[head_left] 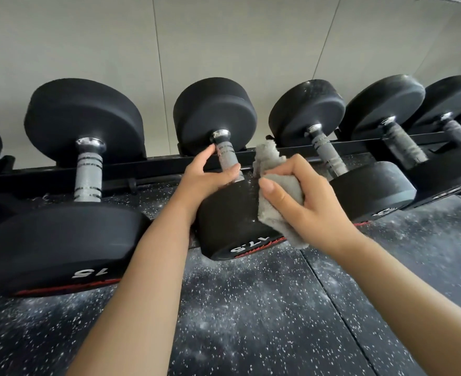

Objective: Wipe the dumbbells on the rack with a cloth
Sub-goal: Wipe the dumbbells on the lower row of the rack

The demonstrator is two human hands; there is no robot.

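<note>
Gripping the dumbbell (229, 221) by its handle with left fingers (230, 172), right fingers (291, 169) bunching a grey cloth (274, 221) above speckled flooring (251, 308).

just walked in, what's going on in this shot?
A person is wiping dumbbells on a rack. The left hand grips the handle of the dumbbell marked 17.5, steadying it. The right hand holds a grey cloth bunched against the side of that dumbbell's near head. White specks show on the head beside the cloth. The next dumbbell to the right looks dusty; the dumbbell marked 15 on the left looks clean.
</note>
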